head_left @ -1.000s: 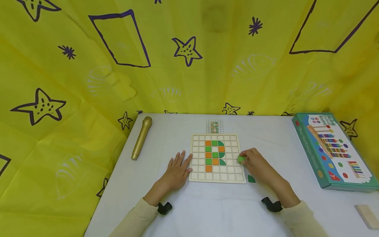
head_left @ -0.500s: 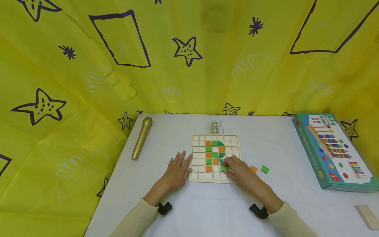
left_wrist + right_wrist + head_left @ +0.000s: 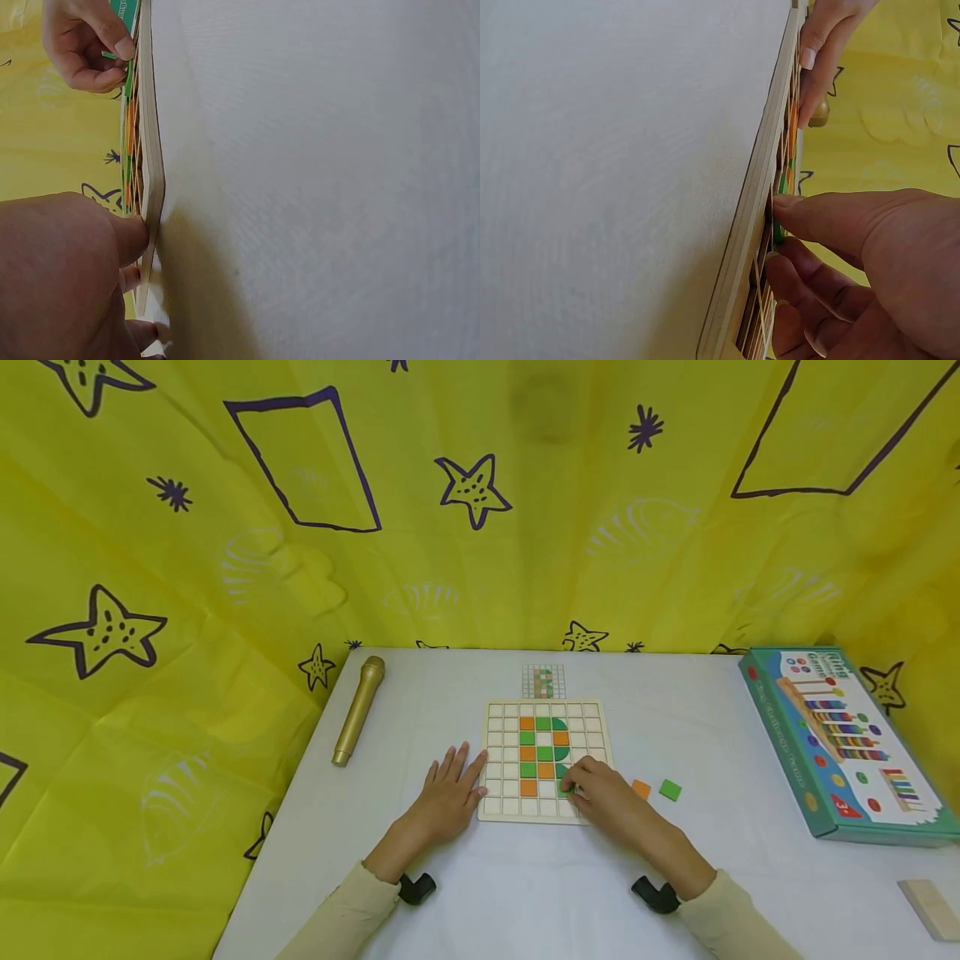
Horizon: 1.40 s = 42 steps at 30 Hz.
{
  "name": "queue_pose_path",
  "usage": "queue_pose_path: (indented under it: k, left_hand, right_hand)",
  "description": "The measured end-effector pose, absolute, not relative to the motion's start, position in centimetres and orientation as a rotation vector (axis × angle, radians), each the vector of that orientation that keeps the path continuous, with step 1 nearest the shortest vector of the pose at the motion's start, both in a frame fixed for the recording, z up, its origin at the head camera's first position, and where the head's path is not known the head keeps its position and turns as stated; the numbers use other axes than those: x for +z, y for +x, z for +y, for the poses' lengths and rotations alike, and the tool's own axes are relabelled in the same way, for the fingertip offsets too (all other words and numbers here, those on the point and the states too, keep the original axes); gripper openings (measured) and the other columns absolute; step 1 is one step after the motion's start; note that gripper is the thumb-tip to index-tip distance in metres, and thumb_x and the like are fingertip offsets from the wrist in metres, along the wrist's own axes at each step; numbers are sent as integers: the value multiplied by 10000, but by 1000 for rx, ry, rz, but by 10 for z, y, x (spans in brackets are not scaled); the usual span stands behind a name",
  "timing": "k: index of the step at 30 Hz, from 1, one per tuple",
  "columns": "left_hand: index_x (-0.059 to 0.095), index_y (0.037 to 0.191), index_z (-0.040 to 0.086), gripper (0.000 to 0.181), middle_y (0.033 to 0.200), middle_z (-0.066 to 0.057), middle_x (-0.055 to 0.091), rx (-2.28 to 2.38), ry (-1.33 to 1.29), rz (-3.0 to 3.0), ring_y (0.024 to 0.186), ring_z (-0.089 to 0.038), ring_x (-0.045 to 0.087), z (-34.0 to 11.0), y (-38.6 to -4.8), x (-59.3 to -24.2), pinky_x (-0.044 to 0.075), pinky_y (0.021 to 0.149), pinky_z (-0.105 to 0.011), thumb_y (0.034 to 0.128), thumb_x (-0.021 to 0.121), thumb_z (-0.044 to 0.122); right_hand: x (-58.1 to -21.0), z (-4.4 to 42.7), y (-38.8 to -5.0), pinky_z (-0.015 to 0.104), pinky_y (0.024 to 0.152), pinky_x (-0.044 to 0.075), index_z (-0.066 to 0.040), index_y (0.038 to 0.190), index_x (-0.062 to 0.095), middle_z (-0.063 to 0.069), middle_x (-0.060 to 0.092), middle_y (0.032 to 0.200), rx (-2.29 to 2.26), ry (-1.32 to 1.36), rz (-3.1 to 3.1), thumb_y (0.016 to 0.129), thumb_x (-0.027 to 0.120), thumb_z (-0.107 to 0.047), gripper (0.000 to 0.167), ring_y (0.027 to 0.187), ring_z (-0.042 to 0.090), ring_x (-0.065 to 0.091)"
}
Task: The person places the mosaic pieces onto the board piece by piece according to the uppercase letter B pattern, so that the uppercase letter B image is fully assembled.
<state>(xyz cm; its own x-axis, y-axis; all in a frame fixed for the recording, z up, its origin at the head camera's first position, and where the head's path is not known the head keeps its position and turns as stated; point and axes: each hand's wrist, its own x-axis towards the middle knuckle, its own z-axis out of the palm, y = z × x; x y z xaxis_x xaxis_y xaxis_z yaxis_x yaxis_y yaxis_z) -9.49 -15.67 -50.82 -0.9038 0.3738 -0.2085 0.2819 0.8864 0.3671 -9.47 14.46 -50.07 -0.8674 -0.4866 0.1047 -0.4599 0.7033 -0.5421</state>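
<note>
A pale wooden grid board (image 3: 592,724) lies on the white table, its cells partly filled with orange, green and dark green tiles. With thumb and fingertips, my right hand (image 3: 606,795) pinches a green square tile (image 3: 562,788) at a cell in the lower right part of the pattern. The right wrist view shows this green tile (image 3: 779,229) low against the board, between thumb and fingers. My left hand (image 3: 447,797) lies with spread fingers at the board's left edge, its thumb and index finger touching the rim. My right hand hides some cells.
A small printed pattern card (image 3: 543,681) lies behind the board. Right of it are a loose orange tile (image 3: 641,789) and a loose green tile (image 3: 671,790). A gold microphone (image 3: 358,710) lies left; a game box (image 3: 847,743) and a wooden block (image 3: 929,908) lie right.
My right hand has moved left from the board's right edge to the pattern with the green tile, bringing the loose orange and green tiles into view. The left hand has stayed still.
</note>
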Motion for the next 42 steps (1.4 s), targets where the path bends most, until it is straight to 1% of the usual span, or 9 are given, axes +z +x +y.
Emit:
queue_pose_path:
  k: [4,8,11,19,23,27,29,35,42]
  left_hand:
    - [220,1703,188,608,1764,-190,105,478,493,2783,1628,-435,62,-157,-95,-510,132,1266,-672,1154,380,396]
    - [217,1704,191,610,1765,-187,104,469,493,2785,1629,-432,61,-157,-95,-511,133,1266,-671,1154,377,401]
    - [222,1703,188,608,1764,-189,106,471,491,2783,1628,-434,63,-157,-95,-510,134,1266,-671,1155,379,398]
    - [210,1705,190,613,1767,-183,98,458,485,2781,1630,-429,61,-157,-96,-511,131,1270,-663,1155,371,407]
    - [213,1704,185,613,1766,-188,98,477,483,2776,1629,-431,59,-157,-95,-510,125,1270,-665,1154,379,399]
    - [207,1706,193,617,1767,-184,88,472,480,2772,1631,-423,55,-157,-95,-509,122,1271,-665,1153,381,405]
    - [203,1707,197,617,1768,-180,86,465,480,2774,1632,-418,55,-157,-95,-510,123,1271,-663,1154,379,407]
    - [205,1706,189,614,1766,-189,91,473,492,2778,1629,-431,58,-157,-95,-512,126,1269,-666,1155,377,399]
    - [191,1709,203,615,1769,-178,80,457,482,2779,1632,-422,46,-157,-96,-514,118,1273,-662,1157,360,413]
  right_hand:
    - [-500,148,-95,391,880,558,-128,1029,748,-6,616,1084,-894,-794,2835,960,748,-27,122,981,179,634]
    - [-496,156,-96,466,958,532,-130,1105,757,17,615,1163,-889,-685,2799,975,749,-82,138,1088,244,632]
    - [-492,168,-98,517,1002,508,-111,1173,744,47,615,1215,-878,-576,2795,983,750,-119,190,1159,294,608]
    - [-477,225,-96,633,963,490,-10,1337,636,256,584,1316,-845,-318,2819,978,756,-161,408,1182,446,559]
    - [-481,256,-93,692,925,458,38,1342,589,344,547,1303,-774,-216,2821,942,781,-153,483,1156,525,532]
    - [-492,275,-91,684,907,459,62,1259,624,328,577,1226,-773,-221,2840,946,747,-90,369,1109,521,548]
    - [-496,278,-90,680,925,465,62,1242,634,308,589,1212,-803,-231,2849,961,720,-69,321,1107,503,550]
    - [-503,278,-89,662,952,490,47,1281,616,289,570,1264,-902,-264,2834,980,699,-42,325,1135,460,565]
    - [-508,267,-96,593,945,530,39,1262,640,225,592,1217,-960,-299,2816,998,668,-16,272,1082,376,620]
